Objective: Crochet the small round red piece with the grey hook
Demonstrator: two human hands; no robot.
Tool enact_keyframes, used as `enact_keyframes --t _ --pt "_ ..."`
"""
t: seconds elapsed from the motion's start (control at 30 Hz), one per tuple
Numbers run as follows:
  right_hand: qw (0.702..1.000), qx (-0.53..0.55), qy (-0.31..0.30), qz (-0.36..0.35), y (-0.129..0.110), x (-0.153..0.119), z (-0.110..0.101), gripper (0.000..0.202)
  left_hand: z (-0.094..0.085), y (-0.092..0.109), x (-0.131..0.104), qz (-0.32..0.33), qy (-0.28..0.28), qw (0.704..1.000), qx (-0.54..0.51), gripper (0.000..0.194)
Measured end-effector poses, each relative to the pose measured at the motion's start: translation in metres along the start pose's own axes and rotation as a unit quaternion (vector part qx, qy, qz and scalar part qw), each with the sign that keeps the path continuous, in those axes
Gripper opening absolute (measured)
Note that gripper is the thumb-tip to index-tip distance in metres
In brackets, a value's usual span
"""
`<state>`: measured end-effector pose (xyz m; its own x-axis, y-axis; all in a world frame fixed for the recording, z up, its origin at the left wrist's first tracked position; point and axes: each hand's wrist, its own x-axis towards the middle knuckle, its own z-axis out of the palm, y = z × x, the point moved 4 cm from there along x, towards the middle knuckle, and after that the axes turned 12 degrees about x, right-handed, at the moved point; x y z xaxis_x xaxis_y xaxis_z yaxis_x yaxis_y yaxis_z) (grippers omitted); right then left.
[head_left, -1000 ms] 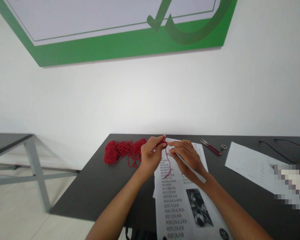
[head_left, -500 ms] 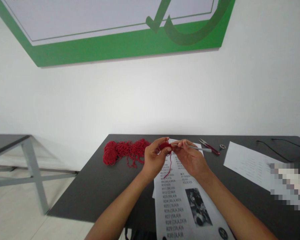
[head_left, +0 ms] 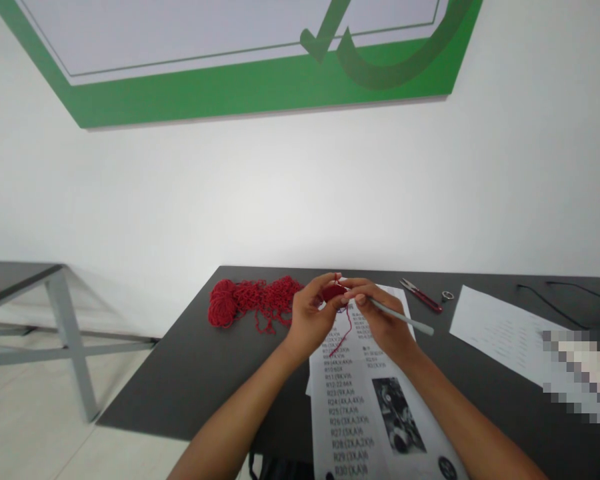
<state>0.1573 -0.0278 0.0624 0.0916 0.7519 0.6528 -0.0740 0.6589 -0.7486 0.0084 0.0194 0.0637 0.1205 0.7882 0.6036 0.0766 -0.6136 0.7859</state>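
Two hands: both meet above the pattern sheet [head_left: 360, 400] on the tabletop [head_left: 205, 373].
Left hand [head_left: 310, 317]: pinches the small red piece [head_left: 333, 292].
Right hand [head_left: 383, 320]: grips the hook [head_left: 405, 321]; its handle has swung lower since a moment ago.
Yarn pile [head_left: 253, 301]: lies left, same spot.

A dark worktop [head_left: 200, 373] stands against the white wall, and on its far left part lies a loose heap of red yarn [head_left: 253, 301]. A printed pattern sheet [head_left: 365, 413] lies in the middle and reaches the near edge, with small red-handled snips [head_left: 421, 295] and a little metal ring [head_left: 447, 295] beyond it. To the right lie a second sheet of paper [head_left: 500, 330] and a thin black cord [head_left: 555, 303].
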Motion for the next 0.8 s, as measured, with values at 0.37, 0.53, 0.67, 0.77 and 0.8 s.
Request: enact_keyframes --t 0.37,0.53,0.67,0.77,0.8 --pt "0.997 -0.055 0.031 -0.033 -0.004 -0.001 0.007 0.022 -0.009 0.008 0.005 0.132 0.027 0.987 0.092 0.019" --pt "0.965 -0.211 0.047 -0.147 -0.009 -0.012 0.012 0.020 0.002 0.002 -0.006 0.032 0.029 0.999 0.025 0.027" --pt "0.944 -0.258 0.033 -0.203 -0.012 -0.016 0.013 0.026 0.014 -0.010 -0.011 -0.143 -0.020 0.975 -0.170 0.044" --pt "0.962 -0.195 0.002 -0.190 -0.016 -0.012 0.014 0.022 0.011 -0.012 -0.008 -0.182 -0.010 0.960 -0.213 0.045" --pt "0.969 -0.171 -0.009 -0.181 -0.018 -0.010 0.013 0.019 0.010 -0.012 -0.007 -0.186 -0.010 0.958 -0.220 0.044"
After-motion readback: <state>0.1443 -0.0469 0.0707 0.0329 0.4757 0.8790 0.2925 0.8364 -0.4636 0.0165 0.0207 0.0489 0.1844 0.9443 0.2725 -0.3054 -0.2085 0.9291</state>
